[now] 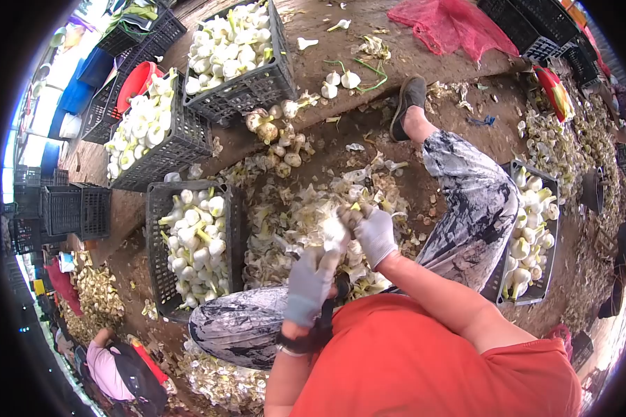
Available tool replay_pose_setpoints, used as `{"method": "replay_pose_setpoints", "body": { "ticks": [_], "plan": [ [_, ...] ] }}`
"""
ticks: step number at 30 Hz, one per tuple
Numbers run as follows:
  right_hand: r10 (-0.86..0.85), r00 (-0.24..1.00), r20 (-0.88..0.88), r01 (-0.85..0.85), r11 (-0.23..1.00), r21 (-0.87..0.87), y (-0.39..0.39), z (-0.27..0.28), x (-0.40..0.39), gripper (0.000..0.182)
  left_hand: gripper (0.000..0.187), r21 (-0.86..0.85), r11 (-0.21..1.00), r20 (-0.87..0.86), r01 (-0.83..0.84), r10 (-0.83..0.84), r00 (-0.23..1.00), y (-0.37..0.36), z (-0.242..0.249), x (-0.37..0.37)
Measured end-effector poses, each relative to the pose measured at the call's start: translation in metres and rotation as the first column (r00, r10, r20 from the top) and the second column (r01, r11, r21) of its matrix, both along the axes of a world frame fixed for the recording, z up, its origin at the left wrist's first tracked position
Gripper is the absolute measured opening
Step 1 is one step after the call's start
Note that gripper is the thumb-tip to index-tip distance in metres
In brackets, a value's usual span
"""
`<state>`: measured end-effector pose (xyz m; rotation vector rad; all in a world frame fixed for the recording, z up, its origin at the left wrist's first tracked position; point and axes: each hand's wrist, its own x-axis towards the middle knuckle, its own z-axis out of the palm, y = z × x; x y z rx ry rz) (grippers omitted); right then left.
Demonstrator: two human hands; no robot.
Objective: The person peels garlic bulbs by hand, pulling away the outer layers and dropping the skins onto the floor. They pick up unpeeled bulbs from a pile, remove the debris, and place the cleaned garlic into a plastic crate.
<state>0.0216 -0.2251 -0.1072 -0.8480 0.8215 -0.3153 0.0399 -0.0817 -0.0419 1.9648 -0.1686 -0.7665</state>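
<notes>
A white garlic bulb (332, 231), slightly blurred, is between my gloved hands above a heap of peeled skins. My left hand (309, 281), in a grey-white glove, closes its fingers on the bulb from below left. My right hand (372, 233), in a similar glove with dirty fingertips, is closed at the bulb's upper right side, beside a small yellow-green tip. The fingers partly hide the bulb. Loose garlic skins (295, 201) cover the ground beneath both hands, between my legs.
Black crates of cleaned garlic stand at my left (231, 274), at my right (551, 267) and at upper left (285, 76). Untrimmed bulbs (266, 131) lie on the ground ahead. A pink net (452, 28) lies farther off. Another person (111, 368) sits at lower left.
</notes>
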Motion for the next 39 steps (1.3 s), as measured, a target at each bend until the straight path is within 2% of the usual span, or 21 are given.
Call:
{"method": "replay_pose_setpoints", "body": {
  "ticks": [1, 3, 5, 7, 9, 10, 11, 13, 15, 17, 18, 22, 23, 24, 25, 29, 30, 33, 35, 37, 39],
  "plan": [
    [0.258, 0.952, -0.166, -0.299, 0.902, -0.311, -0.005, 0.006, -0.006, 0.028, 0.039, 0.093, 0.991, -0.035, 0.093, -0.09, 0.995, -0.006, -0.001, 0.002],
    [0.341, 0.904, -0.258, -0.335, 0.94, 0.066, -0.023, 0.024, -0.007, 0.03, 0.035, -0.018, 1.0, -0.116, 0.009, -0.011, 0.993, -0.007, -0.003, -0.003],
    [0.004, 1.0, 0.011, -0.011, 0.71, 0.704, -0.029, -0.006, -0.005, 0.028, 0.03, -0.194, 0.96, -0.295, -0.201, 0.139, 0.945, -0.006, -0.004, -0.005],
    [0.02, 1.0, 0.019, -0.027, 0.751, 0.659, -0.046, -0.003, -0.008, 0.027, 0.025, -0.234, 0.931, -0.306, -0.282, 0.204, 0.93, 0.003, -0.008, 0.002],
    [0.129, 0.991, -0.04, -0.111, 0.944, 0.312, -0.047, -0.006, -0.012, 0.024, 0.032, 0.22, 0.941, 0.538, 0.256, -0.336, 0.773, 0.023, -0.034, 0.009],
    [0.346, 0.926, -0.149, -0.375, 0.89, -0.26, -0.045, -0.006, -0.016, 0.019, 0.04, 0.245, 0.964, 0.601, 0.1, -0.232, 0.765, 0.016, -0.038, 0.009],
    [0.434, 0.819, -0.376, -0.56, 0.461, -0.688, -0.043, -0.006, -0.02, 0.014, 0.04, 0.221, 0.967, 0.597, 0.127, -0.237, 0.766, 0.008, -0.038, 0.008],
    [0.429, 0.825, -0.369, -0.563, 0.69, -0.456, -0.029, -0.004, -0.021, 0.025, 0.04, -0.122, 0.988, 0.431, 0.098, -0.036, 0.902, -0.011, -0.025, 0.004],
    [0.278, 0.94, -0.198, -0.316, 0.493, -0.811, -0.014, 0.019, -0.02, 0.016, 0.029, -0.108, 0.964, 0.232, 0.244, -0.214, 0.949, -0.008, -0.031, 0.005],
    [0.294, 0.929, -0.227, -0.302, 0.246, -0.921, -0.033, 0.042, -0.021, 0.024, 0.041, 0.031, 0.791, 0.45, 0.61, -0.556, 0.699, -0.014, -0.031, 0.007],
    [0.271, 0.946, -0.178, -0.235, 0.194, -0.952, -0.047, 0.051, -0.022, 0.021, 0.026, -0.234, 0.907, 0.021, 0.35, -0.356, 0.934, -0.018, -0.037, -0.004],
    [0.17, 0.955, 0.244, 0.229, 0.107, -0.968, -0.148, 0.096, -0.047, 0.024, 0.024, -0.11, 0.958, -0.201, 0.264, -0.282, 0.938, -0.025, -0.03, -0.009],
    [-0.139, 0.979, 0.152, 0.165, 0.09, -0.982, -0.165, 0.115, -0.064, 0.02, 0.024, -0.111, 0.958, -0.201, 0.264, -0.282, 0.938, -0.021, -0.033, -0.005],
    [-0.292, 0.951, 0.105, 0.223, 0.409, -0.885, -0.192, 0.119, -0.088, 0.012, 0.03, -0.057, 0.942, -0.055, 0.332, -0.335, 0.941, -0.017, -0.04, -0.002],
    [-0.45, 0.886, 0.114, 0.139, 0.022, -0.99, -0.221, 0.119, -0.106, 0.009, 0.036, 0.007, 0.924, 0.088, 0.382, -0.381, 0.92, -0.012, -0.048, 0.002],
    [-0.768, 0.586, -0.259, -0.53, -0.122, -0.839, -0.324, 0.055, -0.246, 0.033, 0.052, 0.352, 0.877, 0.195, 0.326, -0.41, 0.891, 0.022, -0.094, 0.012],
    [-0.772, 0.388, -0.504, -0.688, 0.121, -0.716, -0.351, 0.018, -0.292, 0.036, 0.054, 0.413, 0.863, 0.215, 0.291, -0.403, 0.889, 0.02, -0.097, 0.015],
    [-0.637, 0.392, -0.664, -0.823, 0.079, -0.562, -0.383, -0.011, -0.33, 0.027, 0.055, 0.347, 0.923, 0.339, 0.166, -0.289, 0.895, 0.028, -0.118, 0.019],
    [-0.615, 0.544, -0.571, -0.718, 0.012, -0.696, -0.371, 0.027, -0.259, 0.019, 0.047, -0.001, 1.0, 0.158, -0.031, 0.031, 0.987, 0.019, -0.116, 0.024],
    [-0.424, 0.674, -0.605, -0.65, 0.05, -0.758, -0.34, 0.074, -0.146, 0.018, 0.037, -0.033, 0.977, 0.348, 0.211, -0.187, 0.919, 0.022, -0.11, 0.034],
    [-0.147, 0.797, -0.586, -0.562, 0.177, -0.808, -0.305, 0.081, -0.04, 0.019, 0.027, 0.037, 0.986, -0.129, -0.164, 0.167, 0.977, 0.011, -0.116, 0.038]
  ]
}}
